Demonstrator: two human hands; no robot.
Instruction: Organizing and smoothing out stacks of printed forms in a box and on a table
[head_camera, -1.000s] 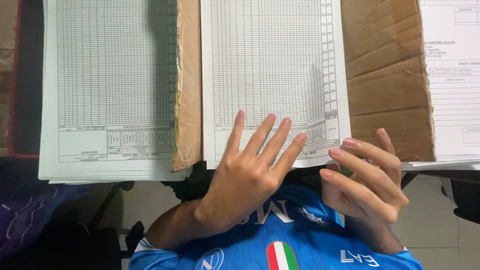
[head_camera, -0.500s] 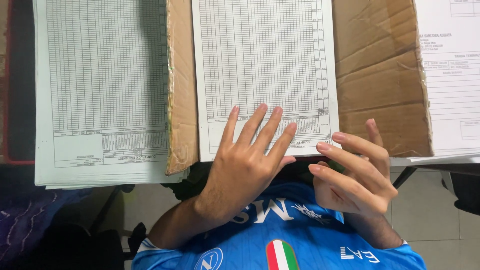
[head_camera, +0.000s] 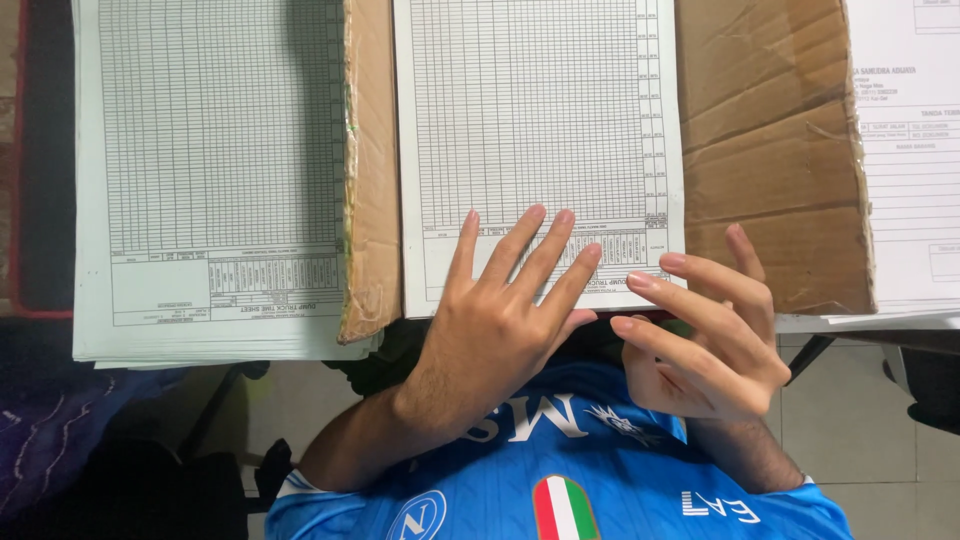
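Note:
A stack of white gridded forms (head_camera: 540, 120) lies in the middle on brown cardboard (head_camera: 770, 150). My left hand (head_camera: 500, 320) rests flat on the stack's lower edge, fingers spread and pointing away from me. My right hand (head_camera: 715, 335) hovers at the stack's lower right corner, fingers curled and apart, fingertips touching or just off the paper edge. Neither hand holds anything. Below the hands is my blue shirt (head_camera: 560, 480).
A thicker pile of pale green gridded forms (head_camera: 210, 170) lies on the left, overhanging the table edge. Another white printed sheet (head_camera: 910, 150) sits at the far right. A cardboard flap (head_camera: 370, 170) stands between the left and middle piles. Tiled floor (head_camera: 860, 420) shows below.
The view has shifted slightly, so the papers sit lower in the frame. My left hand lies a little further onto the middle sheet. My right hand stays by the corner.

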